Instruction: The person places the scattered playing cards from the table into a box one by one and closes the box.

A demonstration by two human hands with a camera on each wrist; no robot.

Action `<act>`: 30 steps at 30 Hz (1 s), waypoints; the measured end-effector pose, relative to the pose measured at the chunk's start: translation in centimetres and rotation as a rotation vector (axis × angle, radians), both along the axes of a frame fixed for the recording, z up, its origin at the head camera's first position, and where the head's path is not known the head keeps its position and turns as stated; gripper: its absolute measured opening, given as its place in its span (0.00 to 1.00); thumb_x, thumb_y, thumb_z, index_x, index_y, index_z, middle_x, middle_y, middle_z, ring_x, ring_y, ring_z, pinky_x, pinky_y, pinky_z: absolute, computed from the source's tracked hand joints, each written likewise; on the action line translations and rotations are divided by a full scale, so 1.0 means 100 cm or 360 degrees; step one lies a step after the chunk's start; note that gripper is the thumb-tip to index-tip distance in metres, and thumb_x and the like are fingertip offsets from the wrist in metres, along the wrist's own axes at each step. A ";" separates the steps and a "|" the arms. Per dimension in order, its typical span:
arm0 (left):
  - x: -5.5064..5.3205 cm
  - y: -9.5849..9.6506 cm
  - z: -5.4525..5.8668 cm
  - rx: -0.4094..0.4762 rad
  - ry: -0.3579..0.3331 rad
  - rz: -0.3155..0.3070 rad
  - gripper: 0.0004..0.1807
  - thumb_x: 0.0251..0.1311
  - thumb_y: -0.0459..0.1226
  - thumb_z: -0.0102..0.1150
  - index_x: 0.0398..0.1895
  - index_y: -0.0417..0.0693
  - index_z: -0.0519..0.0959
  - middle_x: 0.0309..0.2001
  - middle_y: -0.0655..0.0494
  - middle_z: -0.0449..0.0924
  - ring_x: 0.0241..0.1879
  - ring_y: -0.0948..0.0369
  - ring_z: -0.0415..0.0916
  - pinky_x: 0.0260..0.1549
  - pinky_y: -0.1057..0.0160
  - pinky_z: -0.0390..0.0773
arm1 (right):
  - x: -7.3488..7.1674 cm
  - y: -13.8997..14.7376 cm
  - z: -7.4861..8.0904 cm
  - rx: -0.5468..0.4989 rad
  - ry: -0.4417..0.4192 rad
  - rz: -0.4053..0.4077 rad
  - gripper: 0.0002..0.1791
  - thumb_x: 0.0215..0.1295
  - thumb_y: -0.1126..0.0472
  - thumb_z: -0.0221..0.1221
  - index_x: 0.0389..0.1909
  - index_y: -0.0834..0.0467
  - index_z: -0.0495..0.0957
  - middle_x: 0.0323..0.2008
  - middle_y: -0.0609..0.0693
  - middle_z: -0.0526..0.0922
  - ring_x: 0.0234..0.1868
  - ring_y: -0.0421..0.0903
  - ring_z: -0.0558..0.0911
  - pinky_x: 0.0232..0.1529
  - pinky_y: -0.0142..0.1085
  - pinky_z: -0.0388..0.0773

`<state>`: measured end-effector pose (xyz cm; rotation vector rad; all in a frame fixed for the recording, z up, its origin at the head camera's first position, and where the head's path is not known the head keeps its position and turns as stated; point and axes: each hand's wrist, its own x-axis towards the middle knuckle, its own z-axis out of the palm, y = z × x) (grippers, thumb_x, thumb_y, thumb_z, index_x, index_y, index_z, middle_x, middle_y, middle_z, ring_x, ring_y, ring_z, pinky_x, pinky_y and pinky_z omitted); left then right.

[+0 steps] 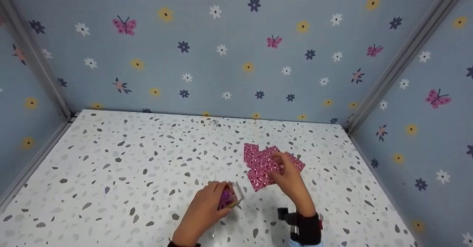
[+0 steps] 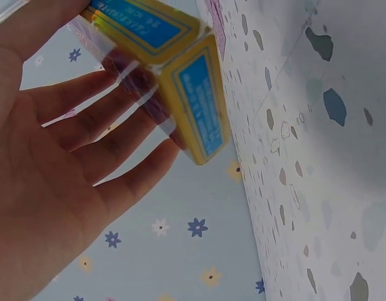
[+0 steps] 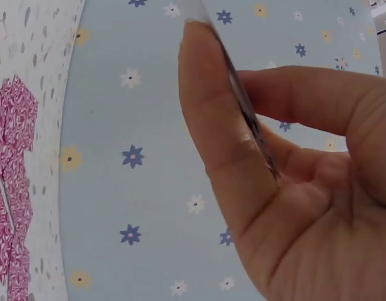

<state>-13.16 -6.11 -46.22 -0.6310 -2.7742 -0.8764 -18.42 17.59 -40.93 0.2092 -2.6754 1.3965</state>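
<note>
Head view is showing the left hand point(image 1: 207, 206), back upward, its grip holding a yellow-and-blue box point(image 2: 193, 103) near the overlapping pink-patterned cards point(image 1: 258, 176) lying on the desk point(image 1: 129, 165). Above these, the right hand point(image 1: 291, 176) is arching, its narrow grip pinching a thin card point(image 3: 250, 122).

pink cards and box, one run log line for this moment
left hand: grips box | right hand: pinches thin card | pink cards: spread on speckled table

A yellow-and-blue card box point(image 2: 196, 103), see-through along one side, tilts in the left hand's point(image 1: 207, 207) grip. Pink-and-white patterned cards point(image 1: 258, 163) sprawl face-flat, overlapping, beneath the right hand point(image 1: 291, 180), whose fingers pinch one thin card point(image 3: 248, 116).
</note>
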 end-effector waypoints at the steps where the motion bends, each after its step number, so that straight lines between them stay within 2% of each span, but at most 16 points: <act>1: 0.000 0.000 0.000 0.0001 -0.0005 0.0002 0.36 0.46 0.47 0.68 0.58 0.39 0.69 0.47 0.48 0.74 0.43 0.55 0.74 0.45 0.52 0.76 | 0.002 -0.002 0.003 0.0024 0.0037 -0.0013 0.25 0.55 0.74 0.56 0.55 0.60 0.68 0.43 0.61 0.74 0.29 0.42 0.73 0.28 0.33 0.77; 3: -0.001 0.000 0.000 0.0009 0.0004 0.0009 0.36 0.46 0.46 0.68 0.57 0.39 0.69 0.47 0.49 0.74 0.43 0.55 0.74 0.45 0.53 0.76 | 0.006 -0.007 0.007 0.0053 0.0105 -0.0022 0.23 0.56 0.73 0.58 0.53 0.61 0.67 0.42 0.60 0.74 0.30 0.42 0.71 0.27 0.31 0.74; 5: -0.001 0.000 0.000 0.0011 0.0026 0.0018 0.35 0.46 0.46 0.68 0.57 0.39 0.69 0.46 0.49 0.74 0.43 0.56 0.74 0.45 0.53 0.76 | 0.009 -0.013 0.009 -0.0023 0.0099 0.0022 0.22 0.56 0.73 0.58 0.52 0.63 0.65 0.42 0.60 0.72 0.29 0.41 0.72 0.26 0.31 0.76; 10: -0.001 -0.001 0.001 0.0008 0.0069 0.0012 0.35 0.47 0.47 0.68 0.56 0.40 0.70 0.46 0.49 0.74 0.43 0.56 0.74 0.45 0.53 0.75 | 0.017 -0.025 0.010 -0.0240 -0.0063 0.0219 0.21 0.59 0.74 0.56 0.51 0.67 0.60 0.48 0.67 0.69 0.17 0.42 0.74 0.21 0.36 0.81; 13: -0.001 0.000 0.001 0.0025 0.0058 0.0006 0.35 0.47 0.47 0.68 0.56 0.39 0.70 0.47 0.48 0.75 0.44 0.55 0.74 0.45 0.52 0.75 | 0.020 -0.028 0.010 -0.0193 -0.0086 0.0284 0.19 0.60 0.73 0.56 0.50 0.67 0.60 0.48 0.67 0.69 0.20 0.43 0.75 0.19 0.37 0.80; 18: -0.002 0.001 0.000 0.0058 0.0083 0.0009 0.36 0.45 0.46 0.69 0.57 0.38 0.70 0.48 0.47 0.75 0.45 0.53 0.75 0.47 0.51 0.76 | 0.022 -0.030 0.008 -0.0187 -0.0118 0.0354 0.18 0.60 0.73 0.56 0.48 0.67 0.61 0.42 0.63 0.68 0.27 0.45 0.76 0.22 0.41 0.81; 22: -0.001 0.001 -0.001 0.0046 0.0130 0.0004 0.36 0.45 0.46 0.69 0.57 0.38 0.70 0.47 0.47 0.74 0.45 0.54 0.75 0.47 0.52 0.75 | 0.021 -0.031 0.008 -0.0187 -0.0123 0.0361 0.17 0.60 0.74 0.55 0.48 0.69 0.63 0.41 0.63 0.69 0.26 0.45 0.75 0.22 0.43 0.81; 30: -0.001 0.002 -0.001 0.0030 0.0150 0.0011 0.36 0.45 0.47 0.69 0.56 0.38 0.70 0.46 0.48 0.74 0.44 0.55 0.74 0.46 0.53 0.75 | 0.021 -0.030 0.007 -0.0129 -0.0078 0.0340 0.14 0.59 0.74 0.56 0.46 0.67 0.69 0.40 0.63 0.73 0.27 0.45 0.77 0.20 0.38 0.80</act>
